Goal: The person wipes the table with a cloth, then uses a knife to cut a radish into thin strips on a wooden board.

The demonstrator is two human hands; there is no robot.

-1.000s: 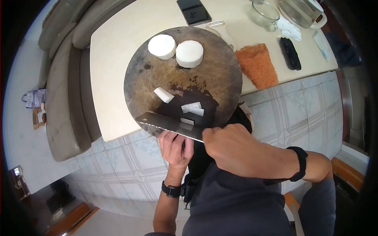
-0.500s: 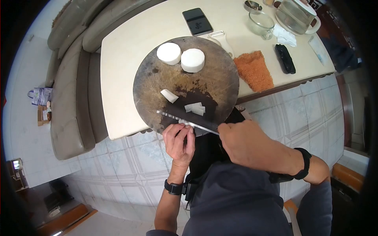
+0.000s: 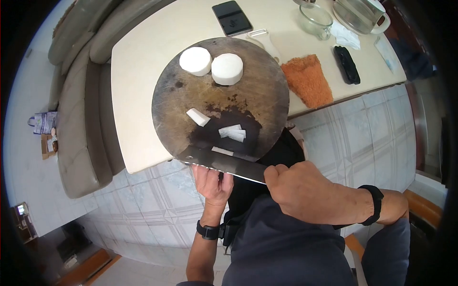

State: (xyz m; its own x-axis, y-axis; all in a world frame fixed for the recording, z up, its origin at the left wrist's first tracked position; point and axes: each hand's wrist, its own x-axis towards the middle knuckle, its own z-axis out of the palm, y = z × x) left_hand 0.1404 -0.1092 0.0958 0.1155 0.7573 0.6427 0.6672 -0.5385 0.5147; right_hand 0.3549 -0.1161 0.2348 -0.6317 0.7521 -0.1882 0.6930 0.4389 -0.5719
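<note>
My right hand (image 3: 305, 193) grips the handle of a cleaver (image 3: 222, 163), whose broad blade lies nearly flat over the near edge of the round dark chopping board (image 3: 186, 90). Partly hidden below the blade is my left hand (image 3: 213, 183), fingers curled at the board's near rim; I cannot tell whether it holds anything. Small white cut pieces (image 3: 233, 133) lie on the wet patch of the board, with one more white chunk (image 3: 197, 117) to their left. Two thick white round slices (image 3: 227, 68) stand at the board's far side.
On the cream table (image 3: 143, 52) behind the board lie a phone (image 3: 232, 17), a peeler (image 3: 264, 38), an orange cloth (image 3: 307, 80), a black case (image 3: 347, 64), a glass bowl (image 3: 315, 18) and a glass jug (image 3: 361, 14). A grey sofa (image 3: 78, 119) stands left.
The cleaver has come back toward me and tilted flatter over the board's near edge. My left hand has dropped lower, under the blade. The view shifted slightly.
</note>
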